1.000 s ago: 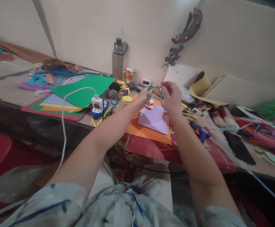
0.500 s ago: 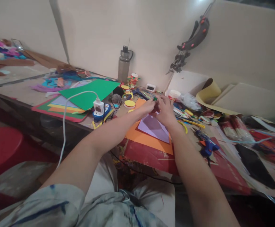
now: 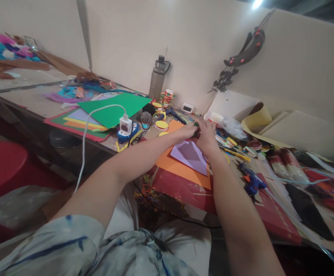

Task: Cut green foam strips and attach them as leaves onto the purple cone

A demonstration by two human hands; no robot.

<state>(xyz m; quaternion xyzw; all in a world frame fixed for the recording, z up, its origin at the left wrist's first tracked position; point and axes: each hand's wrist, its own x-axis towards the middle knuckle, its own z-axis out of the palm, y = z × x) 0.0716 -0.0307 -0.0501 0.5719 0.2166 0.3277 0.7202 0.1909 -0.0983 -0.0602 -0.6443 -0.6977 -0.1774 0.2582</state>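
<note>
Nearest, below both grips, a red cardboard panel (image 3: 175, 188) lies at the front edge of the tabletop (image 3: 96, 142), probably serving as a work mat. On it, closer to the grips, rests an orange sheet (image 3: 167, 161), topped by a lilac sheet (image 3: 197, 164) that bears a dark shadow. Right of the grips and nearer the viewer lies a blue glue gun (image 3: 253, 183), presumably left within reach. Beyond the lilac sheet the left grip (image 3: 195, 129) is pinched on a small green piece (image 3: 196, 133), which sits between the two hands. The right grip (image 3: 202, 125) faces it with bent fingers, perhaps to steady or shape the piece; whether it grasps anything cannot be told. Left of the grips are a yellow-topped disc (image 3: 161, 125) and a large green sheet (image 3: 118, 109). Just beyond the right grip stands a white cup (image 3: 216, 117), its lower part hidden by the hand; farther off, to the left, a water bottle (image 3: 157, 81) stands by the wall. The green piece is mostly covered by fingers, its outline too blurred to make out, and the right fingertips are likewise indistinct
</note>
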